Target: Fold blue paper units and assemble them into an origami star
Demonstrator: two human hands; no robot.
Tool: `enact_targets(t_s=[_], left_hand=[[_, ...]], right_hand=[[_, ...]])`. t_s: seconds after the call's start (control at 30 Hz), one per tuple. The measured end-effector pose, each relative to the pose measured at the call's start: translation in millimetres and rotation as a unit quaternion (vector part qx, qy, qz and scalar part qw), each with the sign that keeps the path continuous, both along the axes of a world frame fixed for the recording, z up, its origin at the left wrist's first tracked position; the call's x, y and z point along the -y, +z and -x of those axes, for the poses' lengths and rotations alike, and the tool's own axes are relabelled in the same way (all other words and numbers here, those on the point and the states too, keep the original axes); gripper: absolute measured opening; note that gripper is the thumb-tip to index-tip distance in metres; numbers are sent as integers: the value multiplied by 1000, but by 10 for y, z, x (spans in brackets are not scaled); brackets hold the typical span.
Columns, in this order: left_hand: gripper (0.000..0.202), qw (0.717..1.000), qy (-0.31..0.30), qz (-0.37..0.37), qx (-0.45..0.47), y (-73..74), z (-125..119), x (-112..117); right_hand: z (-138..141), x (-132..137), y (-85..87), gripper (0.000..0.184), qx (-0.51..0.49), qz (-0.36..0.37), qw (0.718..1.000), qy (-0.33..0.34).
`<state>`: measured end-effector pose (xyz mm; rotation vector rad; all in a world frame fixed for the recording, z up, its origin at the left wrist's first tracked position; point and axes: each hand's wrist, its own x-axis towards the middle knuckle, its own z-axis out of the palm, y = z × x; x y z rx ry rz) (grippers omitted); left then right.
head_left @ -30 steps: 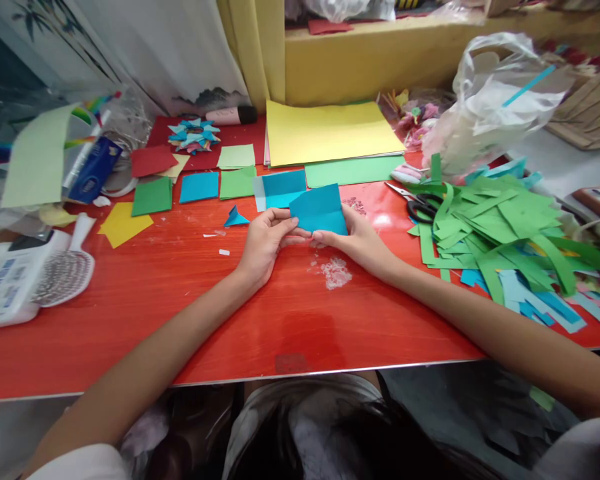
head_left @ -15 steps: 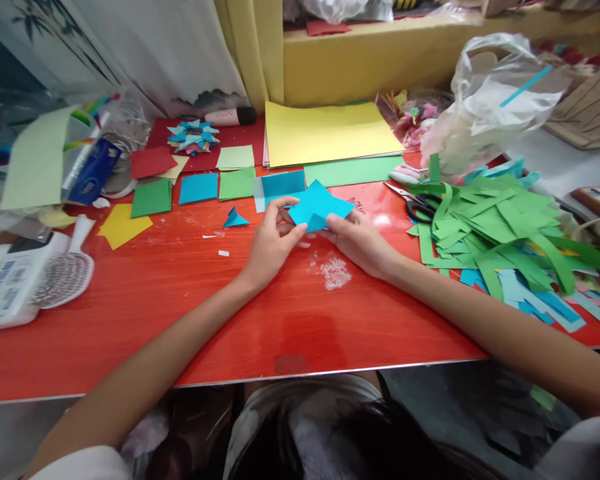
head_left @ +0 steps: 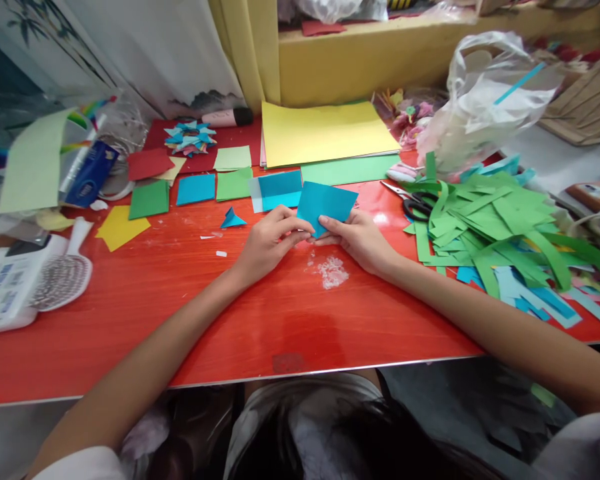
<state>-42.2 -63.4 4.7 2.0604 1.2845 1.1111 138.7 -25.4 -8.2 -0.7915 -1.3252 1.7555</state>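
A square sheet of blue paper [head_left: 326,201] is held just above the red table, tilted, between both hands. My right hand [head_left: 360,239] grips its lower right part, thumb on the near face and fingers behind. My left hand [head_left: 275,240] pinches the paper's lower left corner with thumb and forefinger. Left of the hands lies a small folded blue paper piece [head_left: 233,218]. Just behind the hands sits a stack of blue paper sheets [head_left: 281,189].
Scissors [head_left: 411,200] lie to the right beside a heap of green paper scraps [head_left: 495,223]. Behind are a yellow paper stack [head_left: 327,133] and a folded paper ring [head_left: 190,138]. A hairbrush [head_left: 63,277] lies at left. White crumbs [head_left: 333,272] dot the red table [head_left: 220,333].
The blue paper has been turned, and the fold at its near corner no longer shows. My left fingers have slid from its left side to the lower left corner.
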Motion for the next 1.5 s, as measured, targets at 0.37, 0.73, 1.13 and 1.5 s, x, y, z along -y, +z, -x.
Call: enact_targets(t_s=[0.37,0.73,1.13,1.5], left_hand=[[22,993,23,68,98,15,7,-11],[13,974,38,106,194,-5,-68,-5],[10,981,50,99,161,-31,-77,13],[15,977,20,92,189,-107,-79,-49]], right_hand=[[1,-29,12,25,-6,25,999,38],[25,20,25,26,43,7,999,29],[18,35,28,24,52,-5,998,32],[11,36,38,24,40,-12,998,41]])
